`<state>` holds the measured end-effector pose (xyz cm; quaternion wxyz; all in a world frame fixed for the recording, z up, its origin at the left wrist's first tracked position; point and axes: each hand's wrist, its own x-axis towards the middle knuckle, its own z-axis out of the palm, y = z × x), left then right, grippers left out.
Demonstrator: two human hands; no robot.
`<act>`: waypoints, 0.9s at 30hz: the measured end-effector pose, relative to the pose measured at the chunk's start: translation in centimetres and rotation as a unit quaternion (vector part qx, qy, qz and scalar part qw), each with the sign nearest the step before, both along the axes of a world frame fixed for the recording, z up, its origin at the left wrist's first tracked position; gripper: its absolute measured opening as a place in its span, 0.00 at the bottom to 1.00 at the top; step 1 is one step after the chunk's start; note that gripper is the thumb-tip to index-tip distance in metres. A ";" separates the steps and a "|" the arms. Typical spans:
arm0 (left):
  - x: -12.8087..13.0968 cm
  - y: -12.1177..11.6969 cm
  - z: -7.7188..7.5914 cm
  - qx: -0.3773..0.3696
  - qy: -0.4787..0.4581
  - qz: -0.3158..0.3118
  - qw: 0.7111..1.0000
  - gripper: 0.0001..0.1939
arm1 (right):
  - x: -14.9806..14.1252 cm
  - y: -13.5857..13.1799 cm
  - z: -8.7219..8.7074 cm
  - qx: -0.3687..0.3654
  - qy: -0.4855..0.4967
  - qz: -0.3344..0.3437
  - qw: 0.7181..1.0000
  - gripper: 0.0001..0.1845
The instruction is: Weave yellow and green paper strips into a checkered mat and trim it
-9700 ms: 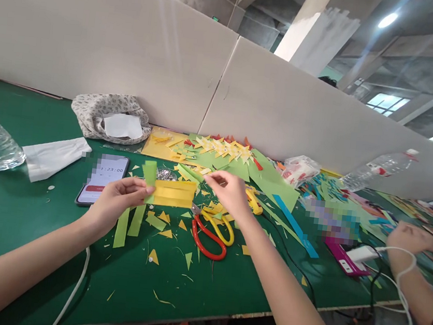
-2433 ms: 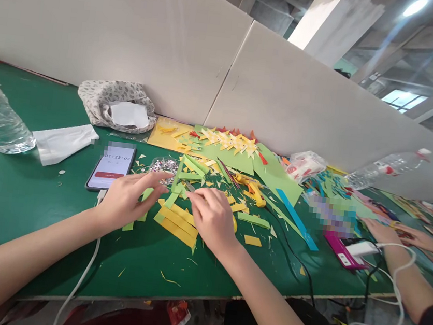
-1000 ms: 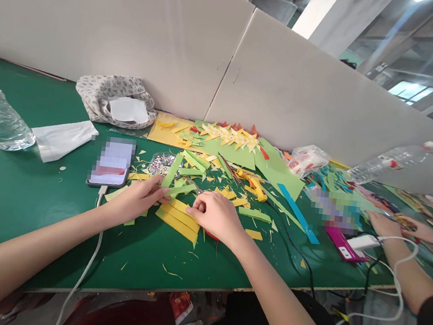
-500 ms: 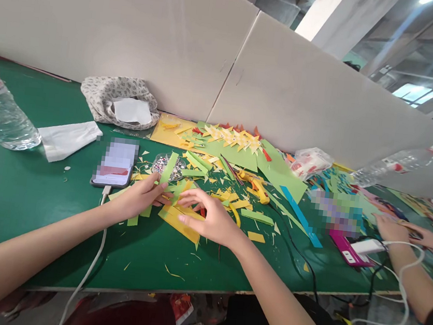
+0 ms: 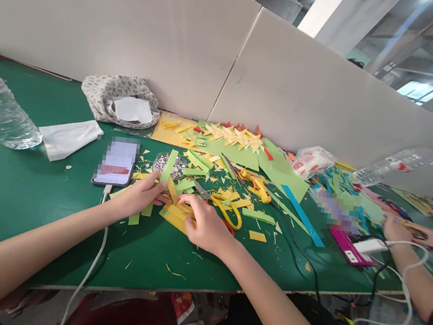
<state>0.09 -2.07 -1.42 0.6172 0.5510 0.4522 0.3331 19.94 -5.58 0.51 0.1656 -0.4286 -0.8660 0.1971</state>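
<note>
My left hand (image 5: 146, 193) is closed on an upright light-green paper strip (image 5: 169, 165). A yellow paper strip (image 5: 172, 189) crosses just below the green one, running between my two hands. My right hand (image 5: 205, 221) has its fingertips pinched at the lower end of this yellow strip. Larger yellow paper pieces (image 5: 173, 216) lie on the table under my hands. Beside my right hand rest scissors (image 5: 239, 220) with yellow handles, partly covered by the hand. Just behind the strips sits a clear tray of small beads or gems (image 5: 160, 162).
A phone (image 5: 115, 164) on a white cable lies at left, near a water bottle (image 5: 5, 112). Paper scraps surround a yellow glue gun (image 5: 261, 188). Behind it lies a yellow-and-white woven paper figure (image 5: 235, 137). A co-worker's hands (image 5: 398, 233) are at right, past a power strip (image 5: 351, 251).
My right hand's spread fingers have closed onto the yellow strip, which has swung down toward that hand. More of the scissors shows. My left hand has stayed nearly still with the green strip.
</note>
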 end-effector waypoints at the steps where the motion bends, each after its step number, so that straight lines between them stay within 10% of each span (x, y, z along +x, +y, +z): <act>1: 0.0 0.0 0.0 -0.001 0.002 0.002 1.000 0.14 | 0.0 0.0 -0.1 0.003 0.002 0.005 1.000 0.20; 11: -0.2 -0.2 0.7 0.084 0.072 0.015 0.994 0.15 | 0.2 0.1 -0.6 0.032 -0.008 0.053 0.998 0.19; 18: -0.6 -1.5 2.5 0.321 0.226 0.180 0.902 0.10 | 0.3 0.3 -0.3 0.047 -0.021 0.082 0.995 0.19; 27: 0.1 -1.2 0.6 0.298 0.298 -0.026 0.906 0.08 | 0.2 0.3 -0.2 0.065 -0.056 0.062 0.994 0.14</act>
